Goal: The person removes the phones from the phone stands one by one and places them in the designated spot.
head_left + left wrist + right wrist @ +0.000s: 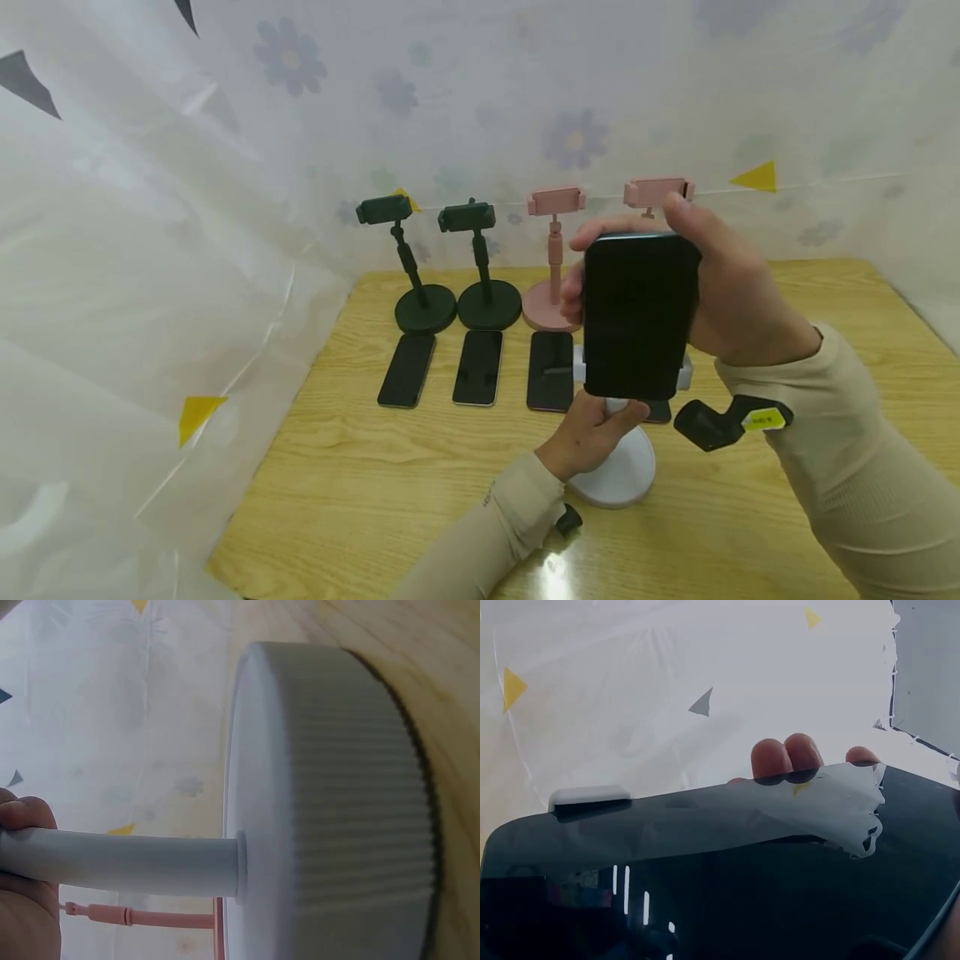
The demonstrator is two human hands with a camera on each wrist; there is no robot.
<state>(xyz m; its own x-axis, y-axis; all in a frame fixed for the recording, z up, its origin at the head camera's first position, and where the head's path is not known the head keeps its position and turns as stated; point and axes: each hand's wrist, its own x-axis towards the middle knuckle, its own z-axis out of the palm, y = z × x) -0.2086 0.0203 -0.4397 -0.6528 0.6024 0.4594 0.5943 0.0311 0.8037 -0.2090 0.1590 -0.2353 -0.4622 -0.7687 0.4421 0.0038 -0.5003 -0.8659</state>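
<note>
Right hand (pixel 720 283): we see fingers curled round a black phone (pixel 637 317), held upright above the white stand (pixel 622 475).
Left hand (pixel 592 433): fingers pinch the stand's pole, at 6 o'clock below the phone.

Beige ribbed sleeves cover both arms; black wrist mount (pixel 722 422) bears a yellow label (pixel 763 419).

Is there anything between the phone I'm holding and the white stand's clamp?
Nothing visible does. The right hand holds the phone right at the white stand, whose clamp ends show on either side of it, while the left hand grips the pole.
</note>
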